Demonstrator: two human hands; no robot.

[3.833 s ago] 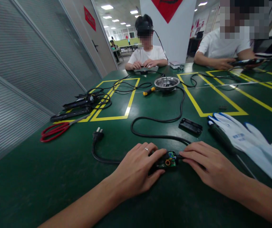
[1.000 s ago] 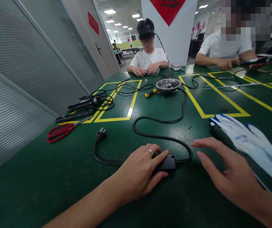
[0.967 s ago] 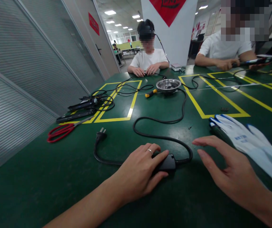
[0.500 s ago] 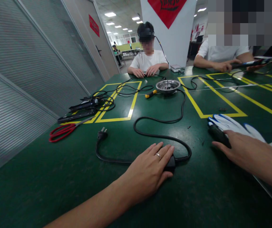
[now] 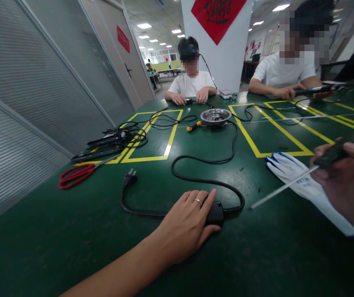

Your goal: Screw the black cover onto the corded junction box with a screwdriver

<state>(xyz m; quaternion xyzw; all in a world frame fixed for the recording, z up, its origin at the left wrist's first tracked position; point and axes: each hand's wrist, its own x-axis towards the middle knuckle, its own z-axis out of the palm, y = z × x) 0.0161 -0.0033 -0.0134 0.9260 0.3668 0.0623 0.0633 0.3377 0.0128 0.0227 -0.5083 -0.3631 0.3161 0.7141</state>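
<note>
My left hand (image 5: 186,225) lies flat on a small black box (image 5: 215,213) in a black power cord (image 5: 195,179), fingers stretched over it. The cord ends in a plug (image 5: 129,178) to the left. My right hand (image 5: 348,181) is raised at the right edge, closed round the dark handle of a long screwdriver (image 5: 280,189). Its thin metal shaft slants down to the left, and the tip rests near the green table (image 5: 71,231). White work gloves (image 5: 300,181) lie under the shaft.
Red scissors (image 5: 78,173) and black tools (image 5: 109,142) lie at the left. A metal bowl (image 5: 215,116) and a yellow-handled screwdriver (image 5: 194,126) sit farther back. Tiny screws (image 5: 241,168) dot the table. Two other people sit at the far side with their own cables.
My right hand reached right to the gloves, took up the screwdriver and lifted it. The black box went from open circuit board to closed; my left hand stayed on it.
</note>
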